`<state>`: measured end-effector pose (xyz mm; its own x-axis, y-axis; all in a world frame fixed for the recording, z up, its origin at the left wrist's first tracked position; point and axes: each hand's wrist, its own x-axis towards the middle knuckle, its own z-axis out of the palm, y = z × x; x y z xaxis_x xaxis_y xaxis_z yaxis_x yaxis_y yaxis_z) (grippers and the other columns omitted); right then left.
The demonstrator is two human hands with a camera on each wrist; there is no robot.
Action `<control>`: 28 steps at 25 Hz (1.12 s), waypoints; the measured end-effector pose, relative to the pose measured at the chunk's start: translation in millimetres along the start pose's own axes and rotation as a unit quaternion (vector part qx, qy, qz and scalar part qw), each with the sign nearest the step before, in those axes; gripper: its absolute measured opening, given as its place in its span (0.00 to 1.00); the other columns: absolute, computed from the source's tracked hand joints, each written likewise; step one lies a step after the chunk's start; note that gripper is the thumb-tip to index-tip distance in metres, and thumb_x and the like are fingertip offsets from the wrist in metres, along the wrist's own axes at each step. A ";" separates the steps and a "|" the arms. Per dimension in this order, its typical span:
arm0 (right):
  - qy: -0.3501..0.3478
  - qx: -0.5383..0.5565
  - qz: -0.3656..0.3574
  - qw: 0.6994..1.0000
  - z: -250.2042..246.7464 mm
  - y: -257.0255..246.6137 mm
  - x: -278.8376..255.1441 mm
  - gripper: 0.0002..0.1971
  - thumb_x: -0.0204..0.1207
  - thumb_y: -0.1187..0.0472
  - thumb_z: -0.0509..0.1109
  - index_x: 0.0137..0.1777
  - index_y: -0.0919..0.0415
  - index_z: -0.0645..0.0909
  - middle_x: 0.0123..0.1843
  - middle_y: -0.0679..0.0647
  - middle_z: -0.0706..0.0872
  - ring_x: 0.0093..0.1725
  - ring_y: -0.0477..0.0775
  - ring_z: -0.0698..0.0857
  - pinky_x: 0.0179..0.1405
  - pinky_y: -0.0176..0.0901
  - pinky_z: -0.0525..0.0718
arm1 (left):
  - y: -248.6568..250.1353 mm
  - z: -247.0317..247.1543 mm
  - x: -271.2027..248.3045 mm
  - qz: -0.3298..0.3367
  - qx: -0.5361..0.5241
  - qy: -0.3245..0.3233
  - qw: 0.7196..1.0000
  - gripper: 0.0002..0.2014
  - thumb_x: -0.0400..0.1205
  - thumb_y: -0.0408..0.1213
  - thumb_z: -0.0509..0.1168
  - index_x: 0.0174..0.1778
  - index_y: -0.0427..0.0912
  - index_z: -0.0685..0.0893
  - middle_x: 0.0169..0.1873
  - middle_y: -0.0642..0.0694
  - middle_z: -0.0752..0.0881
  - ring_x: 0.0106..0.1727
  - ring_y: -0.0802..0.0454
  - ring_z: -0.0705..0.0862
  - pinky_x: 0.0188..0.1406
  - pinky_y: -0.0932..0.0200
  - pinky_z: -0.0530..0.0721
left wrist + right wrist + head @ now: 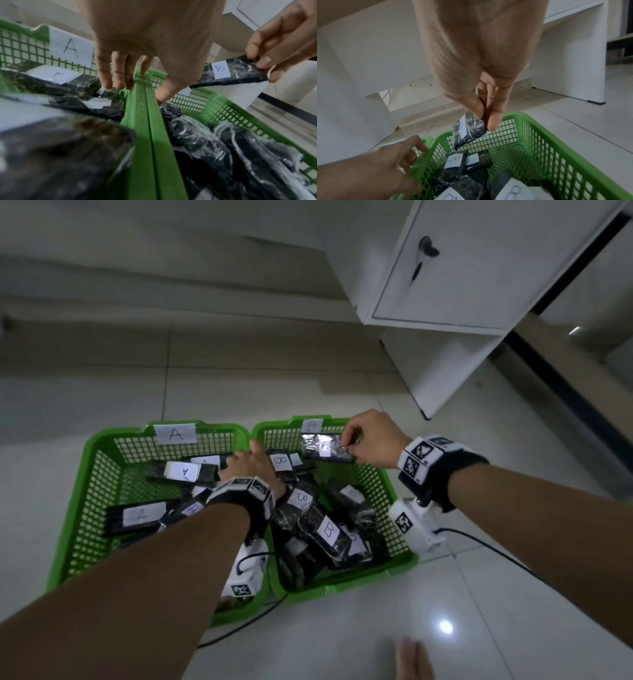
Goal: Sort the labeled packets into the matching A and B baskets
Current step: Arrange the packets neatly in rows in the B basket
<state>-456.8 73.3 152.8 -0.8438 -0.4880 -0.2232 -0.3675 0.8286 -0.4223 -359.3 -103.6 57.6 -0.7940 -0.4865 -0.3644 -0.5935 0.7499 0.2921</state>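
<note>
Sitting side by side on the floor, A basket [102, 474] touches B basket [387, 491]. Left hand [251, 465] rests over their shared rims, fingers loosely spread, holding nothing. Right hand [371, 440] pinches a B packet [325, 448] above B basket's far end.

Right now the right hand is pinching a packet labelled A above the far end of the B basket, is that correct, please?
Not quite: the packet pinched by the right hand is labelled B, not A, as the left wrist view shows. The rest holds: it hangs above the far end of the B basket.
</note>
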 end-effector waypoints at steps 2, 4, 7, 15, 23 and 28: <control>-0.028 -0.025 -0.018 0.999 5.3 2.8 7.0 0.17 0.72 0.76 0.74 0.57 0.58 0.83 0.49 0.51 0.86 0.48 0.56 0.89 0.45 0.51 0.91 | -8.7 5.8 0.8 0.020 0.012 0.029 0.999 0.36 0.76 0.48 0.75 0.74 0.41 0.63 0.67 0.36 0.75 0.68 0.37 0.77 0.63 0.41 0.84; -0.042 -0.049 -0.015 0.998 9.3 11.6 23.2 0.23 0.72 0.75 0.71 0.65 0.57 0.82 0.54 0.55 0.86 0.52 0.60 0.88 0.47 0.49 0.89 | -20.5 6.1 2.5 0.083 0.041 0.059 0.994 0.40 0.72 0.51 0.75 0.75 0.42 0.64 0.71 0.38 0.69 0.73 0.37 0.72 0.67 0.42 0.81; -0.049 0.001 0.053 0.997 22.3 30.5 45.3 0.13 0.74 0.71 0.69 0.55 0.62 0.89 0.52 0.59 0.88 0.53 0.64 0.89 0.54 0.55 0.91 | -32.2 -6.9 7.8 0.182 0.072 0.092 0.976 0.34 0.77 0.51 0.69 0.78 0.44 0.68 0.78 0.42 0.66 0.78 0.40 0.67 0.77 0.43 0.71; -0.152 0.121 0.061 0.979 58.9 41.8 90.3 0.09 0.78 0.70 0.63 0.43 0.65 0.86 0.48 0.58 0.86 0.45 0.69 0.92 0.31 0.51 0.92 | 8.7 -16.4 37.9 0.228 0.004 0.026 0.973 0.40 0.77 0.52 0.73 0.83 0.49 0.64 0.79 0.47 0.73 0.77 0.46 0.75 0.76 0.49 0.75; -0.241 0.309 0.090 0.916 75.3 37.1 106.1 0.11 0.82 0.70 0.61 0.56 0.74 0.83 0.48 0.69 0.92 0.43 0.66 0.93 0.46 0.59 0.93 | -20.5 -6.6 11.7 0.142 -0.097 0.115 0.978 0.25 0.84 0.49 0.66 0.71 0.42 0.66 0.50 0.43 0.86 0.48 0.48 0.86 0.47 0.56 0.86; -0.141 -0.036 -0.151 0.978 87.5 38.0 94.7 0.12 0.80 0.67 0.71 0.59 0.54 0.87 0.60 0.51 0.89 0.59 0.52 0.88 0.60 0.46 0.88 | -42.4 8.3 11.6 0.133 -0.219 0.182 0.949 0.29 0.80 0.62 0.55 0.66 0.41 0.64 0.44 0.43 0.88 0.37 0.46 0.89 0.34 0.50 0.90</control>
<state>-516.5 34.6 38.7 -0.5547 -0.7619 -0.3344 -0.6186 0.6464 -0.4466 -342.3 -137.3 33.7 -0.8687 -0.4889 0.0797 -0.3006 0.6483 0.6995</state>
